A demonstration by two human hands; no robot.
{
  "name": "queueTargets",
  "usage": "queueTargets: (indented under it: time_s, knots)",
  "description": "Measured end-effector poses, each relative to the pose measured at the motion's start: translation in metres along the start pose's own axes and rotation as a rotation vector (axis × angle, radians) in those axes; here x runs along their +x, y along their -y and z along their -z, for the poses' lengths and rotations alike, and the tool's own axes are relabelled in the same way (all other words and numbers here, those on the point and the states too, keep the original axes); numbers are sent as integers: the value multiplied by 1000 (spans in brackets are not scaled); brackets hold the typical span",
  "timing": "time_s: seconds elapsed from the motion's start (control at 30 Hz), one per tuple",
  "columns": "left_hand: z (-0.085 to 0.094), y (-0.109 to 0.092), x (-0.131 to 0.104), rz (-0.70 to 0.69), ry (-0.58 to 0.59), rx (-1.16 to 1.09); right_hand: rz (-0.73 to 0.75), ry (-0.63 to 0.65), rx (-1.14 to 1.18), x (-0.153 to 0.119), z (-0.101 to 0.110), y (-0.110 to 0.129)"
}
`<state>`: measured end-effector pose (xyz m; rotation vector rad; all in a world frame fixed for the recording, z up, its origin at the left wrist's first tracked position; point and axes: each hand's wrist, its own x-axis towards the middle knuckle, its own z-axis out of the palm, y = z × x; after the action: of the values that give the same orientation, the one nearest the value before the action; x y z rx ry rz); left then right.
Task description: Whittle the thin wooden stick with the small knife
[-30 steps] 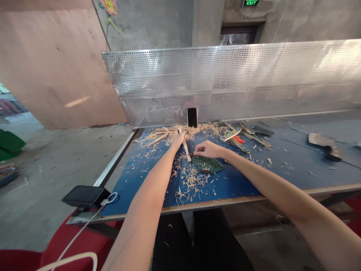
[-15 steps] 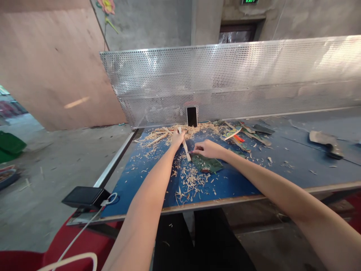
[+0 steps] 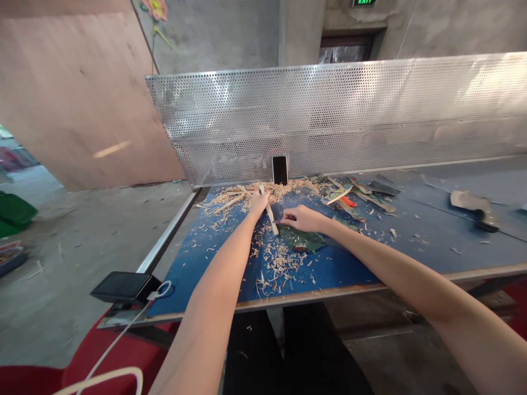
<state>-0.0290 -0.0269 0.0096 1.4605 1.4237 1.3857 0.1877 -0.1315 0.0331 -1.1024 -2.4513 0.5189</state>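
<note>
My left hand [image 3: 259, 203] is closed around a pale wooden stick [image 3: 270, 215], which slants down toward me with its lower end over the blue table [image 3: 201, 269]. Right of the stick, my right hand [image 3: 302, 218] is closed in a pinch on a small blade [image 3: 279, 221], whose tip meets or nearly meets the stick's edge. Most of that blade is hidden by the fingers. Under and beside the right hand lies a dark green sheet [image 3: 302, 239]. Curled wood shavings [image 3: 282, 263] are scattered below the stick.
A phone [image 3: 280, 170] stands upright against the perforated metal screen [image 3: 255, 120]. Wood strips [image 3: 228, 204], an orange-handled tool [image 3: 349, 202] and a curved brown piece [image 3: 473, 207] lie around. A black box [image 3: 123, 287] with a white cable sits at the left corner.
Hardly anything differs. Both hands keep their places on the stick and the blade, with only a tiny shift of the right fingers.
</note>
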Motion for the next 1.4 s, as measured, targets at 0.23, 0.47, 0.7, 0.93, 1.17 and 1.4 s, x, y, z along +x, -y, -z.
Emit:
queueTargets:
  time_s: [0.23, 0.47, 0.7, 0.93, 1.17, 1.4]
  knots:
    - [2, -1, -2, 9, 2, 15, 15, 3, 34, 0, -1, 0]
    - [0, 1, 0, 4, -8, 23, -4, 21, 125, 4, -4, -4]
    - [-3, 3, 2, 8, -11, -23, 26, 46, 60, 4, -1, 4]
    - [0, 4, 6, 70, 14, -27, 100, 213, 22, -5, 5, 12]
    - [1, 5, 6, 144, 44, -145, 73, 35, 55, -7, 11, 7]
    - [4, 0, 5, 220, 99, -227, 26, -110, -20, -5, 5, 7]
